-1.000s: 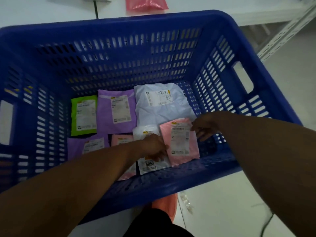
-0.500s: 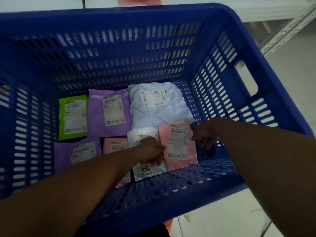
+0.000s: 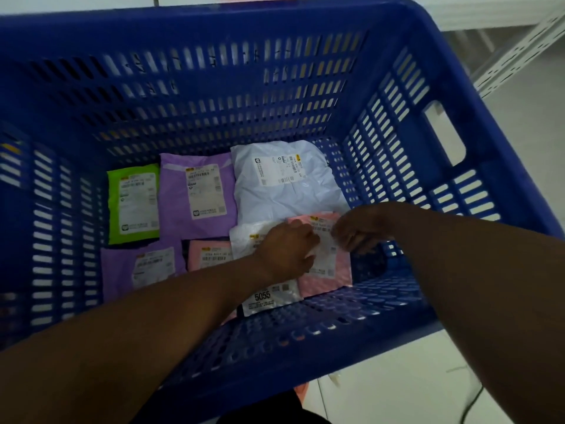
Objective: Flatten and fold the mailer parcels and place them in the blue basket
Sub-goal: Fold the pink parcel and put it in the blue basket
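Inside the blue basket (image 3: 214, 87), the pink mailer (image 3: 331, 275) lies flat at the front right among other parcels (image 3: 275, 194); the left hand (image 3: 287, 249) grips its left edge with curled fingers, the right hand (image 3: 360, 231) pinches its top right edge

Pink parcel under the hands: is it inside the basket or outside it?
Inside. The pink parcel lies flat on the basket floor, left hand and right hand on it.

White slotted shelf rail (image 3: 519, 53) slants at upper right. Pale tiled floor (image 3: 397, 377) lower right; black cable (image 3: 473, 400) lies on it.
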A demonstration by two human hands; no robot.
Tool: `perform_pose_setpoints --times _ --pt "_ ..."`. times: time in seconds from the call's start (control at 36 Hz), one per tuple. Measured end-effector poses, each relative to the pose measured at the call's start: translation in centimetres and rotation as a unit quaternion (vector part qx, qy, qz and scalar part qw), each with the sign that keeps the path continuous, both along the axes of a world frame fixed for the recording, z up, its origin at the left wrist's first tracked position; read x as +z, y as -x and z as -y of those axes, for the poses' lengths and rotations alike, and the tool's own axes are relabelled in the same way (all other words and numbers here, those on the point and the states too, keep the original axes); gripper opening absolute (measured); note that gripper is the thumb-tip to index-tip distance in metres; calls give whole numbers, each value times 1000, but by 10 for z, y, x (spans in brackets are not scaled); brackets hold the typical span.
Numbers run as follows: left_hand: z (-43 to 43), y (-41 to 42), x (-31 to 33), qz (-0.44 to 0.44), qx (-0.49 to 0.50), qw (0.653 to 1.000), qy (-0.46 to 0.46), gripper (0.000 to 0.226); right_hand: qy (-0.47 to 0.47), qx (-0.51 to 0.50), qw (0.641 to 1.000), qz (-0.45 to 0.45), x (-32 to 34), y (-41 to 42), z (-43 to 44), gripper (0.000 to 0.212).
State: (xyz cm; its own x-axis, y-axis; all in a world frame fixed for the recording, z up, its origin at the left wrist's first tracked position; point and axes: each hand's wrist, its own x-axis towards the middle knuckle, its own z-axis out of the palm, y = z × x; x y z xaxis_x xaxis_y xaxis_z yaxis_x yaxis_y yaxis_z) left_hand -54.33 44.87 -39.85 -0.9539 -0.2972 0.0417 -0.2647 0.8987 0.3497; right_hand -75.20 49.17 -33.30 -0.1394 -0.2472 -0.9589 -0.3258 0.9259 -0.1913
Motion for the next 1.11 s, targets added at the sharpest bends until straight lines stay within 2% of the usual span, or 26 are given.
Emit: perform_pose_setpoints --times 0.08,0.14,0.22,0.42,0.58,0.69,0.78,0.94,1.11 --pt "0 4 -10 33 -74 996 46 61 12 -20 999 36 3 -8 1 40" --pt "-2 2 -19 68 -80 992 72 77 9 -20 999 41 1 -12 1 41" --pt "-5 -4 -30 126 -60 985 103 86 -1 -24 999 38 -7 -15 1 39" --pt "8 -16 -39 194 -95 964 154 83 -24 -24 999 40 -8 -18 8 47" --pt "19 -33 -36 174 -112 970 128 84 -17 -6 999 33 -5 -21 17 44" --pt "26 -43 -32 143 -121 975 122 82 -7 20 997 72 5 -25 27 35" --pt "33 -46 -20 115 -91 982 116 81 5 37 996 75 14 -29 37 18" --pt "56 -38 24 99 -3 988 116 81 59 10 998 26 37 -50 59 28" --pt "103 -34 80 110 25 981 157 71 102 15 994 -43 86 -83 99 38"
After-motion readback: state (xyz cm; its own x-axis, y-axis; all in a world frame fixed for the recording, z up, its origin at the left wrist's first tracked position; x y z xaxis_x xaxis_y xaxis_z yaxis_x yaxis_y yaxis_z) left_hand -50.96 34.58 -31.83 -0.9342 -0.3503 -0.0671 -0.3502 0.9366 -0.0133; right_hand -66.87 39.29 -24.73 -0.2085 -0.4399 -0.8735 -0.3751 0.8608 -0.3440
